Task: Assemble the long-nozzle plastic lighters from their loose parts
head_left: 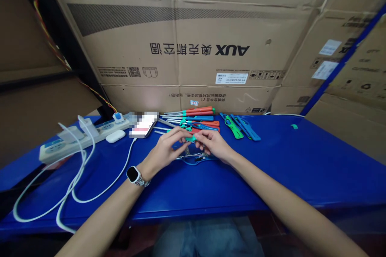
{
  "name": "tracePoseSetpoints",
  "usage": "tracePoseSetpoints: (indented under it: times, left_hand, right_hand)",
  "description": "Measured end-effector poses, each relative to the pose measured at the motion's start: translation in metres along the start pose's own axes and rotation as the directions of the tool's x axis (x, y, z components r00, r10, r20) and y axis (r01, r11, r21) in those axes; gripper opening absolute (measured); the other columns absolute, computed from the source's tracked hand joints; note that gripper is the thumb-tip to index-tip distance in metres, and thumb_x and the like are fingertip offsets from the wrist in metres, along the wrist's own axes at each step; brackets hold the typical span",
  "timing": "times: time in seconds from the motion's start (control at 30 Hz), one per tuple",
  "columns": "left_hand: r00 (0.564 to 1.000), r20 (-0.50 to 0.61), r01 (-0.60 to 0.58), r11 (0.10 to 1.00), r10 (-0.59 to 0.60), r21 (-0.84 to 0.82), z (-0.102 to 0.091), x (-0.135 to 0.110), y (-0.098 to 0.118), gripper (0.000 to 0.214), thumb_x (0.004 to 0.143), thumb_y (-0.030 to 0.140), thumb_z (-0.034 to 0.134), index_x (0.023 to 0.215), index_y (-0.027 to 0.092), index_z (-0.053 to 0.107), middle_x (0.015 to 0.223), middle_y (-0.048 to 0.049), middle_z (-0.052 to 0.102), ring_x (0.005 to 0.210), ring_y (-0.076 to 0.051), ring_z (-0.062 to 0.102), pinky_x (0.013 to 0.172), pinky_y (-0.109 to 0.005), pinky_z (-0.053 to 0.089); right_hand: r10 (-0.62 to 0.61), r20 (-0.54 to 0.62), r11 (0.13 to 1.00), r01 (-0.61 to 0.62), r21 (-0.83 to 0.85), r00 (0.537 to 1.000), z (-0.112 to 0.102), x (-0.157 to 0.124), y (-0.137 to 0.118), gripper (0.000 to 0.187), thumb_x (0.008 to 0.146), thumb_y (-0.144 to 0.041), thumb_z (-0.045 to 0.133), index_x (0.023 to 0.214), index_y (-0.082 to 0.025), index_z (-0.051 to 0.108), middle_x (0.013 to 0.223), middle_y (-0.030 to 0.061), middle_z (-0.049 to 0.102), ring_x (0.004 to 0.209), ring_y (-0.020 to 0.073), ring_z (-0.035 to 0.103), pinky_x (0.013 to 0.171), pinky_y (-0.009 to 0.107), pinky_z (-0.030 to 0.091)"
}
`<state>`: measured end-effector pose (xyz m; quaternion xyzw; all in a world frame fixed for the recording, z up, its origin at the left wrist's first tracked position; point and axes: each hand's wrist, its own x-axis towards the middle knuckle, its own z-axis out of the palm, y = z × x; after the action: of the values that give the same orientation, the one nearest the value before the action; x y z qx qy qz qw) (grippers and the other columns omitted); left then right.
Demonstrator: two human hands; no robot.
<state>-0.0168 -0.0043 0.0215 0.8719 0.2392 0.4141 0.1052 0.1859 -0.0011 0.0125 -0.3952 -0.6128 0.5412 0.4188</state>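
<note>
My left hand (165,150) and my right hand (212,143) meet over the middle of the blue table (301,164), fingers pinched together on a small teal part (191,139) held between them. A watch sits on my left wrist (133,175). Just under my hands lies a thin metal piece with a blue loop (191,158). Right behind them is a pile of screwdrivers (196,118) with red, blue and green handles.
Green and blue plastic tools (239,126) lie right of the pile, and a small teal bit (294,126) further right. At left are a phone (143,125), a white earbud case (115,135), a power strip (75,140) and white cables (69,188). Cardboard boxes (196,48) wall the back.
</note>
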Motion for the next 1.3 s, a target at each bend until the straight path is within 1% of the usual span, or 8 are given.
tracePoseSetpoints:
  times: [0.2, 0.37, 0.6, 0.7, 0.8, 0.97, 1.07, 1.3]
  left_hand:
    - [0.997, 0.008, -0.083, 0.991, 0.083, 0.106, -0.001, 0.003, 0.007, 0.017, 0.098, 0.023, 0.053, 0.107, 0.018, 0.066, 0.100, -0.0073, 0.067, 0.092, -0.016, 0.065, 0.083, -0.030, 0.054]
    - [1.000, 0.024, -0.016, 0.996, 0.014, 0.084, -0.006, 0.004, 0.005, 0.019, 0.099, 0.026, 0.051, 0.105, 0.018, 0.067, 0.093, -0.0061, 0.069, 0.084, -0.016, 0.065, 0.078, -0.029, 0.053]
    - [0.990, 0.134, -0.049, 0.994, 0.036, 0.098, -0.009, 0.001, 0.004, 0.024, 0.099, 0.021, 0.050, 0.117, 0.021, 0.066, 0.106, -0.0089, 0.063, 0.099, -0.019, 0.063, 0.084, -0.032, 0.054]
    - [0.985, 0.171, -0.029, 0.996, 0.014, 0.085, -0.009, 0.000, 0.002, 0.024, 0.099, 0.021, 0.049, 0.116, 0.022, 0.067, 0.103, -0.0077, 0.064, 0.095, -0.018, 0.064, 0.084, -0.032, 0.054]
    - [0.973, 0.228, 0.019, 0.997, -0.036, 0.074, -0.009, -0.003, -0.002, 0.021, 0.097, 0.023, 0.052, 0.107, 0.021, 0.070, 0.099, -0.0072, 0.066, 0.087, -0.017, 0.065, 0.080, -0.031, 0.053]
    - [0.944, 0.300, 0.115, 0.990, -0.135, 0.084, -0.007, -0.007, -0.005, 0.014, 0.092, 0.026, 0.061, 0.095, 0.021, 0.074, 0.089, -0.0042, 0.067, 0.077, -0.016, 0.063, 0.073, -0.028, 0.050]
    - [0.929, 0.330, 0.147, 0.986, -0.165, 0.078, -0.007, -0.007, -0.002, 0.012, 0.090, 0.024, 0.063, 0.093, 0.022, 0.074, 0.087, -0.0029, 0.067, 0.076, -0.015, 0.063, 0.072, -0.027, 0.050]
    - [0.921, 0.343, 0.177, 0.983, -0.185, 0.055, -0.005, -0.006, -0.004, 0.014, 0.091, 0.028, 0.063, 0.091, 0.022, 0.075, 0.084, -0.0026, 0.069, 0.071, -0.015, 0.063, 0.066, -0.026, 0.049]
  right_hand:
    - [-0.021, 0.040, 0.992, 0.026, -0.121, 0.999, 0.001, -0.007, 0.000, 0.057, 0.083, -0.071, 0.052, 0.068, -0.016, 0.057, 0.057, -0.0019, 0.057, 0.042, 0.0048, 0.040, 0.039, 0.018, 0.029]
    - [-0.125, 0.053, 0.977, 0.132, -0.167, 0.991, 0.001, -0.018, -0.009, 0.037, 0.081, -0.053, 0.066, 0.086, -0.017, 0.062, 0.070, 0.0000, 0.066, 0.058, 0.0096, 0.056, 0.056, 0.022, 0.045]
    - [-0.120, 0.082, 0.928, 0.141, -0.345, 0.989, -0.005, -0.023, -0.005, 0.024, 0.088, -0.039, 0.060, 0.093, -0.016, 0.067, 0.070, -0.0001, 0.067, 0.063, 0.0130, 0.061, 0.061, 0.024, 0.045]
    - [-0.179, 0.077, 0.789, 0.190, -0.584, 0.981, -0.010, -0.032, -0.008, 0.024, 0.091, -0.039, 0.057, 0.097, -0.019, 0.070, 0.075, 0.0001, 0.069, 0.065, 0.0133, 0.060, 0.063, 0.025, 0.043]
    - [-0.316, 0.162, 0.507, 0.311, -0.804, 0.935, -0.017, -0.047, -0.011, 0.023, 0.092, -0.034, 0.057, 0.104, -0.021, 0.072, 0.085, 0.0034, 0.070, 0.078, 0.0163, 0.062, 0.071, 0.028, 0.042]
    - [-0.321, 0.367, 0.248, 0.451, -0.857, 0.873, -0.025, -0.061, -0.006, 0.027, 0.093, -0.031, 0.052, 0.105, -0.022, 0.075, 0.087, 0.0067, 0.070, 0.082, 0.0187, 0.060, 0.066, 0.028, 0.040]
    - [-0.310, 0.361, 0.272, 0.446, -0.853, 0.880, -0.024, -0.059, -0.002, 0.027, 0.094, -0.030, 0.051, 0.100, -0.022, 0.076, 0.088, 0.0059, 0.071, 0.082, 0.0185, 0.060, 0.067, 0.028, 0.040]
    - [-0.247, 0.210, 0.503, 0.310, -0.807, 0.946, -0.021, -0.054, 0.003, 0.026, 0.094, -0.027, 0.053, 0.078, -0.021, 0.072, 0.078, 0.0016, 0.068, 0.076, 0.0142, 0.060, 0.066, 0.025, 0.038]
